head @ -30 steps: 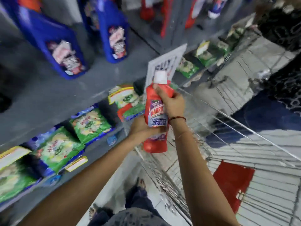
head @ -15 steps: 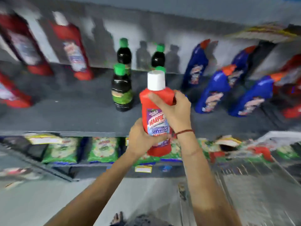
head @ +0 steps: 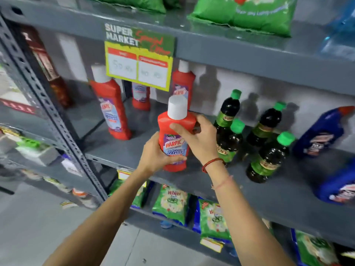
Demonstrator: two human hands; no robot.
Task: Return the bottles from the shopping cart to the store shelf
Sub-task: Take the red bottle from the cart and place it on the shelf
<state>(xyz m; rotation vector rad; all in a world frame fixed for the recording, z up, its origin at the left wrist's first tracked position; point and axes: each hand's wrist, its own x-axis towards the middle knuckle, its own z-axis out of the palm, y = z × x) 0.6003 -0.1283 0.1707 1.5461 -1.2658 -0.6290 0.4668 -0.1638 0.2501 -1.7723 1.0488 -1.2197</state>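
A grey metal shelving unit (head: pixel 201 181) fills the scene, its perforated upright (head: pixel 44 104) slanting down the left, with pale floor (head: pixel 38 227) below. Green packets (head: pixel 242 14) lie on the top shelf; more green packets (head: pixel 171 204) sit on the lower one. A yellow and green supermarket offer sign (head: pixel 138 54) hangs from the upper shelf edge. On the middle shelf, blue bottles (head: pixel 318 135) stand at far right, dark bottles with green caps (head: pixel 269 158) just right of centre, and three red bottles with white caps (head: pixel 111 106) to the left and behind.

The red Harpic bottle (head: pixel 175 135) is upright, near the front edge of the middle shelf, between those red bottles and the dark ones. The left hand (head: pixel 155 154) is wrapped around its lower body; the right hand (head: pixel 199 139) grips its shoulder, a red thread at the wrist.

Half a second ago the bottle was held out in front of the shelf; now it is at shelf level, and the view has closed in on the shelving.
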